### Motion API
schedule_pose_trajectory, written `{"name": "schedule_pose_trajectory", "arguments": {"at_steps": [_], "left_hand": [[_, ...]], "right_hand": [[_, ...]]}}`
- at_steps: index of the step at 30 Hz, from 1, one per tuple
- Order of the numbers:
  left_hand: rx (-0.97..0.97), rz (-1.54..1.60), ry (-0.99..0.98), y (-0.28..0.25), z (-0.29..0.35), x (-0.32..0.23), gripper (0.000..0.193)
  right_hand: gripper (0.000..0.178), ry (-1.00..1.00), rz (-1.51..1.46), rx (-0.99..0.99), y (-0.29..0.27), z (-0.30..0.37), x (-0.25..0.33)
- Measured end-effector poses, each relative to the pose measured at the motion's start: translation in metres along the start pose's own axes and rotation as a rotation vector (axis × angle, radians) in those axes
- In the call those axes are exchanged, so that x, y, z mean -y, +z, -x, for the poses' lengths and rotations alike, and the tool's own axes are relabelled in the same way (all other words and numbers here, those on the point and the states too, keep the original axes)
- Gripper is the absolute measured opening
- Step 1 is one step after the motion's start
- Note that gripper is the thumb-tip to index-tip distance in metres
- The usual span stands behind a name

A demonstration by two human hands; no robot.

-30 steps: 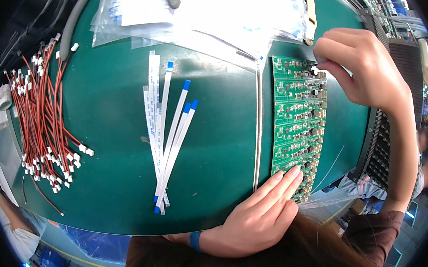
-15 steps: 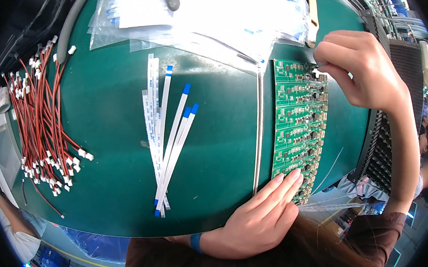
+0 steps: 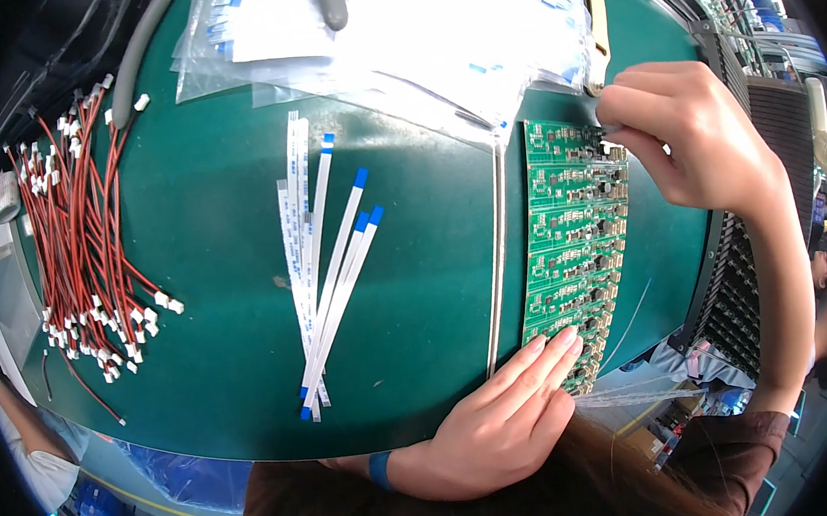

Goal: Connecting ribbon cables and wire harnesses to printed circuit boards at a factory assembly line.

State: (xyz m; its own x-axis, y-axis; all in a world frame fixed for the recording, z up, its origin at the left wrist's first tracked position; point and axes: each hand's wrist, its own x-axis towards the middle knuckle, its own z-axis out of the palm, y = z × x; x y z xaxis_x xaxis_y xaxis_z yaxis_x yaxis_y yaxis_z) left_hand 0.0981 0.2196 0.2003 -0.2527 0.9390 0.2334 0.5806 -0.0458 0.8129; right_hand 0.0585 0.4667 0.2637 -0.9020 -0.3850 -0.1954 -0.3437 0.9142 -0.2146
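Note:
A long green panel of joined circuit boards [image 3: 569, 218] lies on the green table, with small black and tan parts along its right side. My left hand [image 3: 488, 425] rests on the near end, fingers stretched flat across the boards. At the far right corner of the panel, my right hand [image 3: 683, 129] is closed in a pinch, thumb against bent fingers. Whatever sits between those fingertips is too small and covered to make out. Left of the panel lies a loose group of white flat ribbon cables [image 3: 333, 278] with blue ends.
Red and black wires with white plugs [image 3: 86, 233] are heaped at the left. Clear plastic bags of ribbon cables [image 3: 398, 38] lie at the far side, near a yellowish-handled tool [image 3: 598, 39]. A pale strip [image 3: 498, 262] runs beside the panel. A dark rack [image 3: 722, 284] stands right.
The whole view has shifted slightly. My right hand has edged a little left at the panel's far corner, still pinched. My left hand stays in place on the boards.

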Motion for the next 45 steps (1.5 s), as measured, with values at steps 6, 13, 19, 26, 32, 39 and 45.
{"name": "schedule_pose_trajectory", "arguments": {"at_steps": [6,13,19,26,32,39,45], "left_hand": [[-0.025,0.021,-0.007,0.003,0.001,-0.002,0.012],[-0.091,0.017,0.014,0.006,0.002,0.002,0.011],[-0.089,0.056,0.016,0.002,0.001,0.003,0.008],[-0.127,0.101,0.040,0.001,-0.001,0.003,0.006],[-0.201,0.134,0.034,0.004,-0.001,-0.001,0.006],[-0.424,0.756,-0.278,-0.013,0.016,0.000,0.005],[-0.378,0.724,-0.293,-0.017,0.009,-0.011,0.006]], "right_hand": [[0.013,0.123,-0.011,0.061,-0.008,0.002,0.005],[0.016,0.182,0.095,0.015,-0.006,0.005,0.015],[0.014,0.126,0.080,-0.010,0.000,0.003,0.010],[0.012,0.153,0.008,-0.027,-0.001,0.005,0.009],[0.033,0.277,0.142,-0.329,-0.018,0.033,0.018],[0.029,0.555,-0.282,-0.908,0.006,0.076,0.092],[0.017,0.450,-0.899,-0.697,0.048,0.061,0.151]]}}
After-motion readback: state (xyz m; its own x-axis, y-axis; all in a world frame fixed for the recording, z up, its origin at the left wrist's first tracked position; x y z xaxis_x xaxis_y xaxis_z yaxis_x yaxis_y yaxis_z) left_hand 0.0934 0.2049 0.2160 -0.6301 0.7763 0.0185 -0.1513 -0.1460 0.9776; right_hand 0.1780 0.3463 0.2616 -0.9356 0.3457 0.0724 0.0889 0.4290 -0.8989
